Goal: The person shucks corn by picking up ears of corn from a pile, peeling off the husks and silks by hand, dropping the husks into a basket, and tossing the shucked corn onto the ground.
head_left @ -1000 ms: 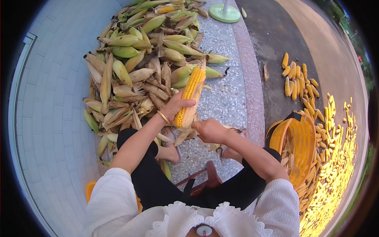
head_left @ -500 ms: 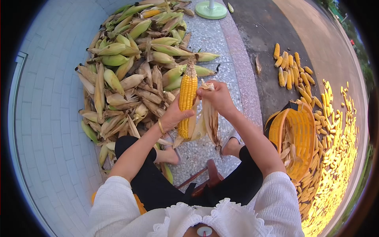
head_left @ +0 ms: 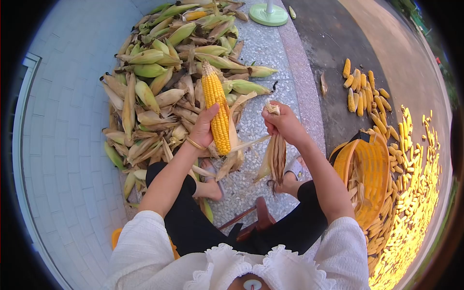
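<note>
My left hand [head_left: 204, 126] is wrapped round a bare yellow corn cob [head_left: 215, 106], which leans with its pale, dry end pointing away from me. Some husk hangs behind and beside the cob; how it is joined there is hidden. To the right, my right hand [head_left: 284, 121] is closed on a bunch of dry corn husk [head_left: 277, 157], its torn end above the fist and its leaves dangling below. A thin strip of husk stretches between the two hands. Beyond my left hand lies a heap of unshucked corn [head_left: 159, 96].
A yellow plastic basket [head_left: 383, 180] holding husks stands at my right. Past it, many bare cobs [head_left: 415, 203] cover the ground, with a smaller pile [head_left: 365, 92] further off. A pale green round base [head_left: 268, 14] stands ahead. A tiled wall [head_left: 63, 135] rises at left.
My right hand has pulled away to the right and down with the husk. The cob has moved left in my left hand and now tilts, apart from the right hand.
</note>
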Demonstrator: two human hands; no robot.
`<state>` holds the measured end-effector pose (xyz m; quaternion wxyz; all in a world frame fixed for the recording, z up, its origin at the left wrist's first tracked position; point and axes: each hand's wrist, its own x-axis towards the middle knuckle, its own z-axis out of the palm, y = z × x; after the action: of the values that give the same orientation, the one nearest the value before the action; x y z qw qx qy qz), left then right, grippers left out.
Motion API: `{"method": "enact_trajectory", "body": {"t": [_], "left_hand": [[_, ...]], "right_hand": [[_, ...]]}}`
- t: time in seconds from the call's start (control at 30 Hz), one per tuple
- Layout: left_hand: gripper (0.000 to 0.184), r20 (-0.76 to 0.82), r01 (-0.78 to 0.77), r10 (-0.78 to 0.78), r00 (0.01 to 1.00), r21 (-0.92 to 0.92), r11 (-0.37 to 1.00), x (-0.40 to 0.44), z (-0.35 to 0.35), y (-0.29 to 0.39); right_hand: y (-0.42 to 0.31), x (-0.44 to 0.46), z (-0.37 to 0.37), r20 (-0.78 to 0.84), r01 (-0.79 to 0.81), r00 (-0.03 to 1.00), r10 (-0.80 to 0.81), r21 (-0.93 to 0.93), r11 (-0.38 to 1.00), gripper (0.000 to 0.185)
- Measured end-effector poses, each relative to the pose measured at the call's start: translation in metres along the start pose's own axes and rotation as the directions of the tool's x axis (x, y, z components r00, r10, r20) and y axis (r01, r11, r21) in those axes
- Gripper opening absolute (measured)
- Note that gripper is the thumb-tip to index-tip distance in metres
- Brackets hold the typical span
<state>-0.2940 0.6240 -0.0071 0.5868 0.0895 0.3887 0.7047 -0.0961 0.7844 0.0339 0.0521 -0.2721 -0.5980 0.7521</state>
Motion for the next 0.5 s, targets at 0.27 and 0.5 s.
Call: {"method": "enact_trajectory", "body": {"t": [0.27, 0.5], "left_hand": [[0.057, 0.069, -0.19, 0.177, 0.982, 0.379, 0.906, -0.019, 0.038, -0.003], [0.053, 0.072, -0.15, 0.136, 0.988, 0.254, 0.956, -0.012, 0.038, 0.002]], "right_hand": [[0.001, 0.012, 0.04, -0.095, -0.014, 0.995, 0.014, 0.003, 1.0, 0.038], [0.004, 0.011, 0.053, -0.248, 0.159, 0.963, -0.106, 0.205, 0.966, 0.016]]}}
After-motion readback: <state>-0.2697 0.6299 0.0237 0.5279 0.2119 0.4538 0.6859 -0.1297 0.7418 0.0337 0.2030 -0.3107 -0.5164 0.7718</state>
